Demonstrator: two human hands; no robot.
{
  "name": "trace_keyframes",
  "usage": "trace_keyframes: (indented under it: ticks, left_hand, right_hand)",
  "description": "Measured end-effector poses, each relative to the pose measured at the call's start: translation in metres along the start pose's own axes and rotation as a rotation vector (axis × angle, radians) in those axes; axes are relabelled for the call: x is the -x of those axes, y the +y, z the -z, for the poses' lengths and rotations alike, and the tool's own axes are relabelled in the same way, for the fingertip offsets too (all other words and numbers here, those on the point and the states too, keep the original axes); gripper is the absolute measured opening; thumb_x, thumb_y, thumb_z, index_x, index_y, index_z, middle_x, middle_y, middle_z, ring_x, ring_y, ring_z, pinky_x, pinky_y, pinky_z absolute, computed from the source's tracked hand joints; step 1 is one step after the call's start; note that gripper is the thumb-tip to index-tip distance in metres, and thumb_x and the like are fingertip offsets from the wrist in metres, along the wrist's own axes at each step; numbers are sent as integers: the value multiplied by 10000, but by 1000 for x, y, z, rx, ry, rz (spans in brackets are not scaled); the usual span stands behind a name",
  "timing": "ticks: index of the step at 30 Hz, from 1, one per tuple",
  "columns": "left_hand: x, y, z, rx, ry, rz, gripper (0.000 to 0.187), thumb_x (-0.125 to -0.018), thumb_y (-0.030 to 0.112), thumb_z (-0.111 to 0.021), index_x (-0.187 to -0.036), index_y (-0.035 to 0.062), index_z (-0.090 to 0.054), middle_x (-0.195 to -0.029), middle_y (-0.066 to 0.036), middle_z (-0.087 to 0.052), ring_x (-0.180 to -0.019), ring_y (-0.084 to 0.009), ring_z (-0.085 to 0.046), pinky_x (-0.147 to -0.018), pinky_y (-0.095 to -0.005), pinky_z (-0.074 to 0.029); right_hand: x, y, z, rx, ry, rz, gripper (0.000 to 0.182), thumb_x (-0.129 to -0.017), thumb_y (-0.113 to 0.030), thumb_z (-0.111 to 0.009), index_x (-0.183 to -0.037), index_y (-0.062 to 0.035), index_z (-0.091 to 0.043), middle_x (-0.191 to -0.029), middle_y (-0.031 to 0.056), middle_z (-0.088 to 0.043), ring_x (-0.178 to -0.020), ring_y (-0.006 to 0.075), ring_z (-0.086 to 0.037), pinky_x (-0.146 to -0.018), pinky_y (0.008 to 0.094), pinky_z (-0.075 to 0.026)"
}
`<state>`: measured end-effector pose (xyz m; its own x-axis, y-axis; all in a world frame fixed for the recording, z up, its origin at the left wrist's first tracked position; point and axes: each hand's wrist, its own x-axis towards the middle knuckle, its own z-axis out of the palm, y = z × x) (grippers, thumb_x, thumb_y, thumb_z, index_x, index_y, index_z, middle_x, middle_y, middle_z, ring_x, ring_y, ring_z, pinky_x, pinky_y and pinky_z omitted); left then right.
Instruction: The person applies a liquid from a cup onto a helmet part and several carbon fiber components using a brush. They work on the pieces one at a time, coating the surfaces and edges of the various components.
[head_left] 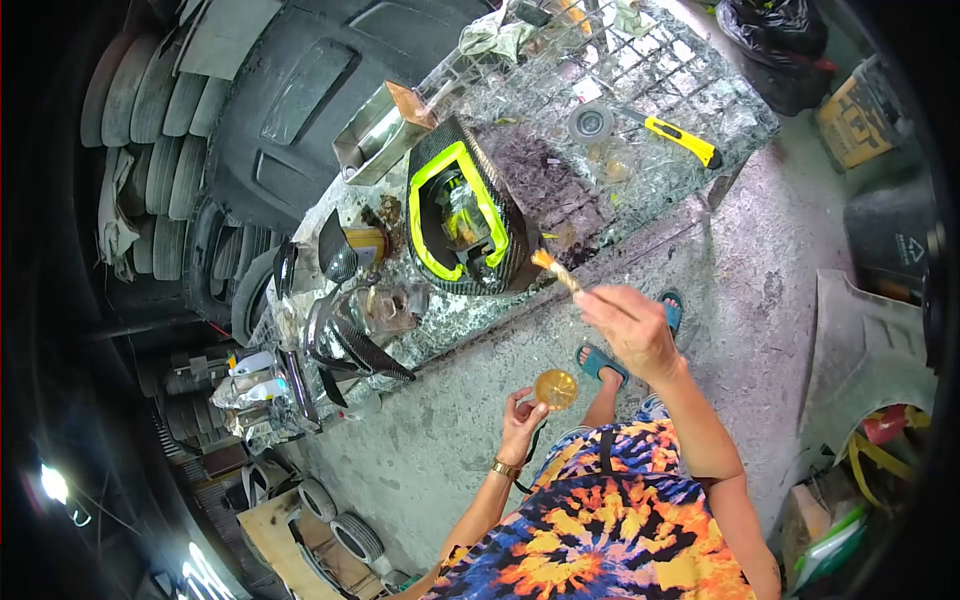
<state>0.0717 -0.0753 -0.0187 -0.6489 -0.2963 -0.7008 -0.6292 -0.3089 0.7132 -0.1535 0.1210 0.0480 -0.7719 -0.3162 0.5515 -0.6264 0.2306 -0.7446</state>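
My left hand [519, 425] grips a small clear cup [556, 389] with amber liquid in it. Raised near the bench edge, my right hand [634, 325] is closed around a brush [558, 270], whose bristles look orange and point toward the bench. Just left of the brush tip, a black carbon-fibre part [500, 225] stands on the bench, with bright yellow-green tape [488, 198] around its opening. The brush and the part look apart. Inside the opening something shiny shows, but I cannot make out what.
The stained workbench [560, 170] carries a yellow box cutter [683, 141], a metal tin [385, 130] and a round black disc [590, 123]. More carbon-fibre pieces [345, 335] lie at its left. Stacked tyres [160, 110] and a bin [885, 235] stand around.
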Motion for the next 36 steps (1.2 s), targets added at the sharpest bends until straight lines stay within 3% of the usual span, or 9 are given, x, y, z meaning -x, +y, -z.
trace_keyframes:
  ticks: [2,9,13,15,16,23,31,33,36]
  left_hand:
    - [-2,-1,1,-10,2,11,512,-860,156,-687,-1271,53,-398,-973,-56,-606,-948,-141,-589,-880,-291,-482]
    - [0,6,0,-6,27,5,506,-864,152,-680,-1271,55,-396,-993,-55,-599,-949,-145,-592,-884,-291,-484]
    - [-3,7,3,-27,27,10,508,-861,159,-684,-1268,55,-398,-994,-57,-598,-948,-146,-591,-879,-292,-486]
    - [-5,6,3,-31,33,8,508,-858,166,-689,-1263,57,-402,-993,-60,-601,-951,-149,-592,-876,-295,-488]
    - [-5,7,4,-39,29,9,509,-855,171,-694,-1258,57,-404,-990,-62,-604,-954,-152,-593,-874,-299,-489]
    - [2,14,-1,3,32,2,497,-857,153,-689,-1252,54,-405,-982,-58,-603,-955,-148,-592,-876,-301,-487]
    - [-4,3,12,-76,19,0,501,-870,177,-665,-1264,62,-376,-1086,-109,-590,-1018,-187,-592,-944,-332,-477]
    - [-7,6,10,-90,36,-63,505,-863,177,-679,-1262,60,-392,-1019,-77,-592,-969,-156,-579,-893,-298,-468]
    - [-11,29,-2,-195,81,-102,514,-857,168,-685,-1266,54,-396,-1056,-92,-600,-994,-150,-574,-887,-298,-477]
  right_hand:
    - [-20,2,-1,-9,193,12,318,-688,-43,-743,-997,-61,-669,-887,51,-639,-702,210,-614,-573,317,-518]
    - [23,25,-12,71,-28,-41,291,-712,-29,-726,-996,-59,-669,-883,63,-636,-705,218,-607,-573,311,-509]
    - [10,15,4,-42,68,-131,225,-782,-45,-698,-1005,-38,-662,-862,66,-642,-656,170,-605,-550,286,-499]
    - [-1,7,0,-746,74,-655,160,-868,-71,-639,-1015,-11,-656,-829,65,-646,-616,109,-591,-532,251,-485]
    - [-8,7,-7,-907,119,-713,169,-920,-113,-587,-1031,-3,-654,-808,59,-642,-604,68,-575,-501,217,-469]
    - [34,28,-40,-817,471,-1006,222,-936,-169,-571,-1050,5,-649,-786,73,-652,-561,71,-557,-449,212,-459]
    - [34,13,-69,-958,525,-1040,213,-936,-157,-571,-1062,-4,-648,-829,86,-666,-533,59,-544,-434,199,-430]
    - [57,16,-55,-899,511,-1089,207,-935,-156,-572,-1055,-6,-651,-817,75,-660,-544,53,-538,-451,193,-431]
    - [71,-13,-7,-703,89,-972,175,-906,-138,-603,-1020,-20,-663,-780,37,-628,-609,77,-542,-528,201,-443]
